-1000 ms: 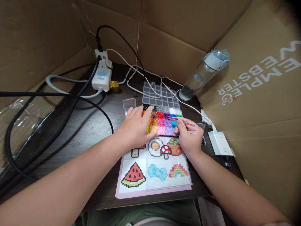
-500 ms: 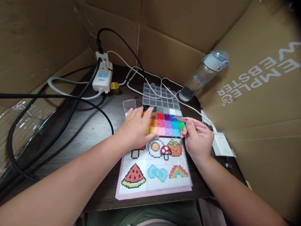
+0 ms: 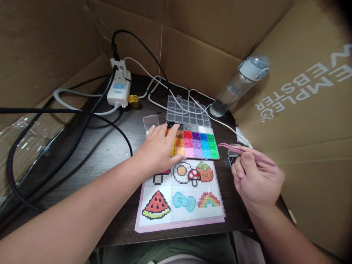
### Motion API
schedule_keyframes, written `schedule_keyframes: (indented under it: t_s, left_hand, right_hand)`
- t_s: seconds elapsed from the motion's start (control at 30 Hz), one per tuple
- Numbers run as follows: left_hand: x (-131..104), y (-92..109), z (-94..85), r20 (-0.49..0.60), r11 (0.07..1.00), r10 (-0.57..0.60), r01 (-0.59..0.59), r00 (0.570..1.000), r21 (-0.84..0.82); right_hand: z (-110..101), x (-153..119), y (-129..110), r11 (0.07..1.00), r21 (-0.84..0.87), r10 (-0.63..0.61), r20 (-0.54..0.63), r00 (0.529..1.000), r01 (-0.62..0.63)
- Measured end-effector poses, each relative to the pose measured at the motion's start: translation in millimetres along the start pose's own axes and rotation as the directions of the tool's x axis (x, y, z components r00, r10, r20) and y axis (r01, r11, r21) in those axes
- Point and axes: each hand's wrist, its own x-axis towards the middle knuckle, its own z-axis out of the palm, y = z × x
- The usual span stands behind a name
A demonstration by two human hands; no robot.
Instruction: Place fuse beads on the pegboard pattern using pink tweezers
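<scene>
My left hand (image 3: 159, 146) lies with spread fingers over the left end of the bead box (image 3: 196, 139), covering some compartments. The box's compartments hold small beads sorted by colour, and its clear lid (image 3: 189, 110) is folded back. To the right of the box, my right hand (image 3: 257, 176) is closed around pink tweezers (image 3: 247, 152), whose tips point left towards the green beads. Beneath the tweezers, a small clear box (image 3: 231, 161) with dark beads is partly hidden by that hand. A pattern sheet (image 3: 156, 207) lies in front, under a clear pegboard (image 3: 198, 218) bearing a mushroom made of beads (image 3: 194, 176).
A water bottle (image 3: 233, 88) stands at the back right, beside a cardboard wall (image 3: 305, 121). On the left are a power strip (image 3: 119, 90), a gold cup (image 3: 133, 101) and black cables (image 3: 110, 117). A white cable crosses the folded-back lid. A small clear lid (image 3: 150, 122) stands open behind my left hand.
My right hand has moved right with the tweezers, away from the blue and green beads. The small box beside the bead box has come into view. My left hand has stayed put.
</scene>
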Motion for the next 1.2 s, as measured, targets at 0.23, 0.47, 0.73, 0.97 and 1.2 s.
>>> schedule_keyframes:
  t_s: [0.23, 0.47, 0.73, 0.97, 1.2]
  left_hand:
    - [0, 1, -1.0, 0.008, 1.000, -0.005, 0.004, 1.000, 0.029]
    - [1, 0, 0.5, 0.000, 0.999, 0.008, -0.008, 1.000, 0.037]
    - [2, 0, 0.8, -0.002, 1.000, 0.008, -0.008, 1.000, 0.024]
    - [1, 1, -0.1, 0.001, 1.000, 0.007, -0.007, 1.000, 0.030]
    - [1, 0, 0.1, 0.003, 1.000, 0.002, -0.002, 1.000, 0.021]
  right_hand:
    - [-19, -30, 9, 0.989, 0.022, 0.144, -0.004, 0.990, -0.144]
    - [-36, -49, 28, 0.964, -0.054, 0.263, 0.066, 0.962, -0.260]
    - [-46, -57, 34, 0.945, -0.104, 0.320, 0.079, 0.944, -0.311]
    - [-44, -57, 34, 0.934, -0.136, 0.340, 0.060, 0.939, -0.329]
    - [-42, -57, 33, 0.937, -0.161, 0.320, 0.042, 0.947, -0.309]
